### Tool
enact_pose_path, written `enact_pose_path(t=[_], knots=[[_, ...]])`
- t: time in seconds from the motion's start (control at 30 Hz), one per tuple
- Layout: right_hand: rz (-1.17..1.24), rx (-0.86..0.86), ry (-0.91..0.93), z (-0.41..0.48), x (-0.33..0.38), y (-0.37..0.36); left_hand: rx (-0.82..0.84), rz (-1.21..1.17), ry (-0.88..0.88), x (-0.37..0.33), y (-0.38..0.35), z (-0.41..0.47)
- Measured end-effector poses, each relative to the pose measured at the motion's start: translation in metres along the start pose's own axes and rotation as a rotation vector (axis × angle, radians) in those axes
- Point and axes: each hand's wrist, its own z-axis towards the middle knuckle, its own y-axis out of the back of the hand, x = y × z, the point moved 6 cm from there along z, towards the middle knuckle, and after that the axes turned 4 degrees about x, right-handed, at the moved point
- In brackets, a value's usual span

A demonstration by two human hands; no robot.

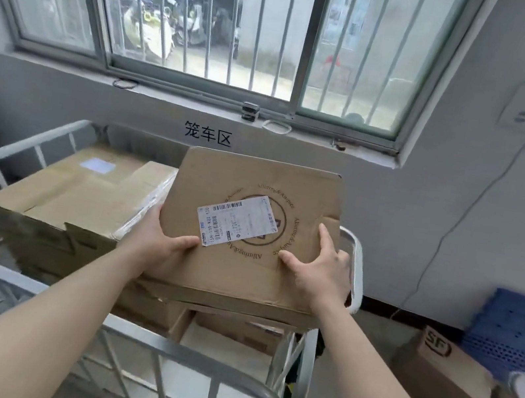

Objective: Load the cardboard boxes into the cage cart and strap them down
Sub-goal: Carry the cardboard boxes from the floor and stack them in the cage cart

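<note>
The cardboard box (pixel 250 179) sits at the centre of the frame, its printed top face tilted toward the camera, above the right part of the cage cart (pixel 16 145). A white shipping label (pixel 238 221) is stuck at a slant over the round logo on that face. Both hands are clamped on the box. The left hand (pixel 163 244) grips its near left edge, with the thumb lying on top just beside the label. The right hand (pixel 315 270) grips the near right side, with thumb and forefinger spread on the top face. Whether the box rests on the boxes under it cannot be told.

Left of centre, a larger flat carton (pixel 81 193) lies on top of other boxes inside the cart's white rails. At lower right, 1 box marked SF (pixel 443 375) stands on the floor, beside a stack of blue plastic pallets (pixel 516 331). A barred window (pixel 215 17) fills the top of the frame, with black characters (pixel 208 132) on the wall under its sill.
</note>
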Motion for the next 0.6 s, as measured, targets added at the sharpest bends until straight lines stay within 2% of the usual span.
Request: enact_pose_path(t=[0.3, 0.6], knots=[[-0.065, 0.188, -0.116, 0.058, -0.031, -0.081, 0.107, -0.026, 0.179, 0.074, -0.035, 0.057], [-0.108, 0.310, -0.287, 0.095, -0.079, -0.144, 0.223, 0.053, 0.361, 0.137, -0.082, 0.102]])
